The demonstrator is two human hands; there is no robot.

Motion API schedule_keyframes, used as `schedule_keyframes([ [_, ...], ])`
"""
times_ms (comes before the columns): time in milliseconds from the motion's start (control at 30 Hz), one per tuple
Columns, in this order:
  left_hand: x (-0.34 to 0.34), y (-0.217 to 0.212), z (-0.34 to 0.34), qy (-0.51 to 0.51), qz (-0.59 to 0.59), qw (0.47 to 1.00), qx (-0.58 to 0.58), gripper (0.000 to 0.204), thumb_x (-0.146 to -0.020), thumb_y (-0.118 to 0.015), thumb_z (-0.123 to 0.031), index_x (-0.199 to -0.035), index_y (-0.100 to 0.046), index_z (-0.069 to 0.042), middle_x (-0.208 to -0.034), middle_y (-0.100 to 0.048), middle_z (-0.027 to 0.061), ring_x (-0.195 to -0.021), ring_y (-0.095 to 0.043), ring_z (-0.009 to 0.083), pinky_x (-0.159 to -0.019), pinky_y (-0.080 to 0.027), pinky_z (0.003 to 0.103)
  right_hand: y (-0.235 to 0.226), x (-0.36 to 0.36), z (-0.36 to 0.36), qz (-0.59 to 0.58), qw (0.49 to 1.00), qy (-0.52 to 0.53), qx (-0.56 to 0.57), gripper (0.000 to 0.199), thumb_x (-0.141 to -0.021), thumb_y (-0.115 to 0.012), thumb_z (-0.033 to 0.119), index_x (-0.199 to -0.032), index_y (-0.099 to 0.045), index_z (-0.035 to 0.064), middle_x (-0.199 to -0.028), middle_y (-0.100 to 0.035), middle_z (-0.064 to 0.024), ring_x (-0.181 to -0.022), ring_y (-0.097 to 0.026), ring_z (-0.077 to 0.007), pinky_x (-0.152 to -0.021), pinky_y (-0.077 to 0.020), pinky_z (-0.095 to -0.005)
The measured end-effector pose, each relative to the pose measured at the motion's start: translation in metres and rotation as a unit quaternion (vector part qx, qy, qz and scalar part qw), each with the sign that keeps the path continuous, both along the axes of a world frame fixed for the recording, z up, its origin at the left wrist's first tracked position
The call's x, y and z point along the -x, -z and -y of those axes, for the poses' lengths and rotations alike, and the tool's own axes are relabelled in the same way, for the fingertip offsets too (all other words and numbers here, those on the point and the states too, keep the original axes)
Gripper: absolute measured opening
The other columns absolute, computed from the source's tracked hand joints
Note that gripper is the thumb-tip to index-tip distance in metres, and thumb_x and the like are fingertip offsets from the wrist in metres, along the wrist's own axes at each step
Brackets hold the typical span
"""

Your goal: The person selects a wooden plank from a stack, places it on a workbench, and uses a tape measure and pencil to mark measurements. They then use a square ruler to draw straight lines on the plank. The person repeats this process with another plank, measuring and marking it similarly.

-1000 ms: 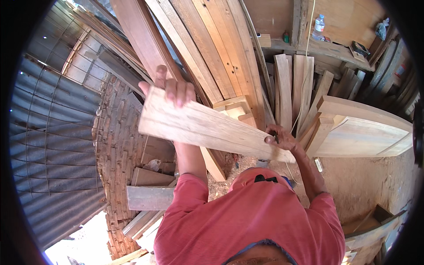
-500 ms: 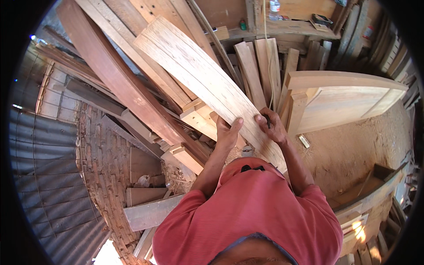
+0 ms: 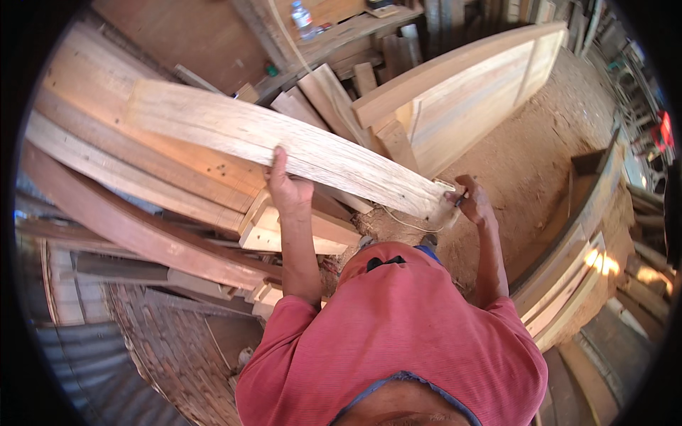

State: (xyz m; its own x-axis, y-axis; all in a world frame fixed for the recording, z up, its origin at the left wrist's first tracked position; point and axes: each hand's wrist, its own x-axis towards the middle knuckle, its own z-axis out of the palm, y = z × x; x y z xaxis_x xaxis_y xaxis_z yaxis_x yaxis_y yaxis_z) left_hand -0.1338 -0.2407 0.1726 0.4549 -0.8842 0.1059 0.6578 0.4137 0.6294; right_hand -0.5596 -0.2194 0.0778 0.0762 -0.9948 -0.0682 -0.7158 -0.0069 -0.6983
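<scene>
Stacked boards [image 3: 142,177] crowd close under the pale plank [image 3: 284,145]; only the sandy floor [image 3: 526,163] to its right lies open.

Sawdust floor [image 3: 540,149], stacked planks [image 3: 106,177], brick wall [image 3: 177,348], perhaps corrugated sheeting [image 3: 78,369]; sunlit.

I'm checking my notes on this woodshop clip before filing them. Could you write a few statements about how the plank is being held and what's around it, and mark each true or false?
1. Both hands hold one pale plank. True.
2. The left hand grips the plank's very end. False: it holds the plank partway along its lower edge; the right hand is at the near end.
3. The person wears a red shirt. True.
4. A plastic bottle stands on the shelf at the top. True.
5. The ground on the right is tiled. False: it is bare and sandy brown.
</scene>
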Motion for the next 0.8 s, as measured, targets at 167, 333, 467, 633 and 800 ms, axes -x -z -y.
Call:
schedule_keyframes([
  [167,0.017,-0.009,0.030,0.007,-0.029,0.999,-0.034,0.057,-0.099,-0.068,-0.025,-0.148,-0.048,-0.002,-0.144,-0.057,0.0165,-0.137,-0.052,0.0344,-0.116,-0.042,0.056,0.021,0.061,-0.052,0.113,0.971,0.201,-0.063,0.059,-0.094,-0.075,0.045,-0.128,-0.065,-0.0032,-0.119,-0.071,-0.0218,-0.112,-0.068,-0.0298,-0.092,-0.0556,-0.0437],
  [333,0.042,-0.019,0.051,0.052,-0.051,0.997,-0.036,0.056,-0.102,-0.062,-0.030,-0.149,-0.047,-0.003,-0.145,-0.056,0.0166,-0.139,-0.051,0.0342,-0.117,-0.041,0.059,0.006,0.043,-0.068,0.497,0.842,0.200,-0.066,0.054,-0.101,-0.066,0.045,-0.127,-0.067,-0.0020,-0.117,-0.071,-0.0124,-0.102,-0.069,-0.0191,-0.086,-0.0582,-0.0355],
  [467,0.050,-0.015,0.062,0.073,-0.082,0.992,-0.059,0.055,-0.102,-0.063,-0.035,-0.146,-0.052,-0.004,-0.143,-0.060,0.0144,-0.135,-0.056,0.0320,-0.115,-0.044,0.057,-0.018,0.043,-0.064,0.490,0.839,0.231,-0.040,0.050,-0.104,-0.061,0.043,-0.123,-0.069,-0.0026,-0.110,-0.073,-0.0090,-0.094,-0.070,-0.0139,-0.078,-0.0595,-0.0302],
  [633,0.043,0.000,0.072,0.083,-0.092,0.990,-0.066,0.054,-0.101,-0.068,-0.034,-0.144,-0.055,-0.005,-0.139,-0.064,0.0127,-0.132,-0.058,0.0302,-0.113,-0.046,0.053,-0.038,0.054,-0.061,0.456,0.855,0.240,-0.056,0.049,-0.104,-0.061,0.044,-0.119,-0.070,-0.0022,-0.098,-0.074,-0.0065,-0.082,-0.069,-0.0124,-0.067,-0.0578,-0.0287],
  [800,0.036,0.009,0.076,0.080,-0.056,0.993,-0.060,0.055,-0.098,-0.073,-0.032,-0.143,-0.056,-0.005,-0.139,-0.065,0.0106,-0.130,-0.060,0.0286,-0.114,-0.045,0.049,-0.038,0.049,-0.056,0.465,0.837,0.276,-0.085,0.046,-0.103,-0.061,0.045,-0.110,-0.071,-0.0001,-0.084,-0.070,-0.0047,-0.068,-0.065,-0.0114,-0.054,-0.0530,-0.0266],
])
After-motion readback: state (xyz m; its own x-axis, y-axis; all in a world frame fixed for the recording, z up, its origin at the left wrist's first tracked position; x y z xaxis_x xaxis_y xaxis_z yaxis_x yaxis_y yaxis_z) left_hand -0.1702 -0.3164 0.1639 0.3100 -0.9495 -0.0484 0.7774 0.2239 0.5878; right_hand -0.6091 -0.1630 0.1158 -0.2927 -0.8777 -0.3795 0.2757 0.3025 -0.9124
